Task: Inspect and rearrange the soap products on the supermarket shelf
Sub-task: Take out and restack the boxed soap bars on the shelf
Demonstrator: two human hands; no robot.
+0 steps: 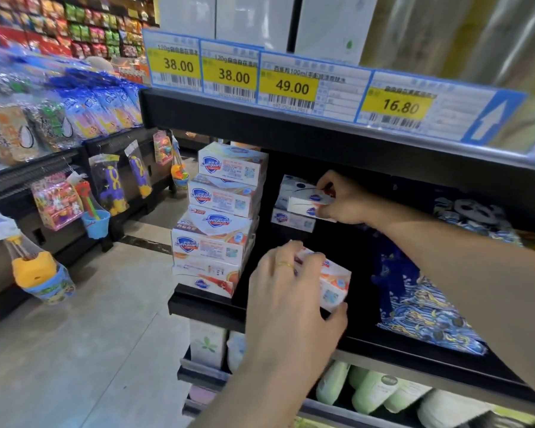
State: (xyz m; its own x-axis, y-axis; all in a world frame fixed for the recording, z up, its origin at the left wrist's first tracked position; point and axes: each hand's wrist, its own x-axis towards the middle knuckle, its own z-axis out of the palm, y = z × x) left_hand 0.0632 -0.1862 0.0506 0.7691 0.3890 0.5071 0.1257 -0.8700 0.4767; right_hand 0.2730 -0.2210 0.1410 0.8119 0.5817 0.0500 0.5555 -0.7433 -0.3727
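1. Cardboard soap box (334, 281) is gripped in your left hand (291, 291) at the shelf front (207, 307) — keep it level, label out.
2. Your right hand (342, 197) pinches the top box (300, 193) of the short stack deeper in; steady that stack.
3. Slide the held box beside the tall stack (220, 217) — don't nudge it, it leans.

Both forearms are bare, with no sleeves in view. The left hand (286, 291), at lower centre of the frame, wears a thin gold ring (284, 265) on one finger.
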